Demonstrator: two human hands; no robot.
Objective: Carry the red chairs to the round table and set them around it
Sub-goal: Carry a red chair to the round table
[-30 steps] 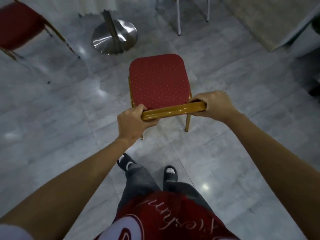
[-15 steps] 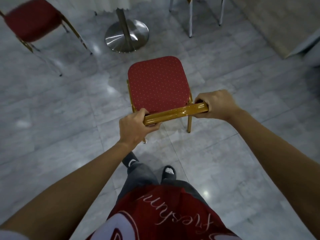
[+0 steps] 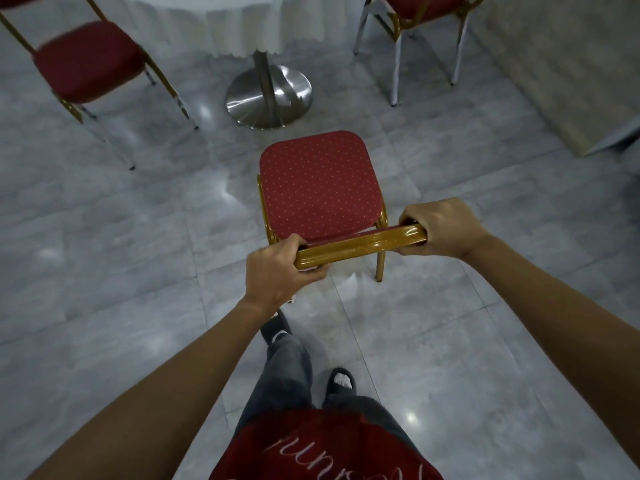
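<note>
A red chair [image 3: 317,183] with a dotted seat and a gold frame is in front of me, seen from above. My left hand [image 3: 277,270] grips the left end of its gold top rail and my right hand [image 3: 440,228] grips the right end. The round table [image 3: 221,26], draped in a white cloth, stands just beyond the chair on a steel pedestal base [image 3: 268,97]. Another red chair [image 3: 86,60] stands at the table's left. A third red chair [image 3: 422,5] stands at its right, mostly cut off by the frame's top edge.
Grey glossy floor tiles [image 3: 104,254] spread all around. A beige carpet [image 3: 561,64] covers the far right, and a white cloth corner [image 3: 623,135] shows at the right edge. My feet [image 3: 341,381] are directly behind the held chair.
The table, its base and the two side chairs have come closer and lower in view. Both hands have kept their grip on the chair's top rail throughout.
</note>
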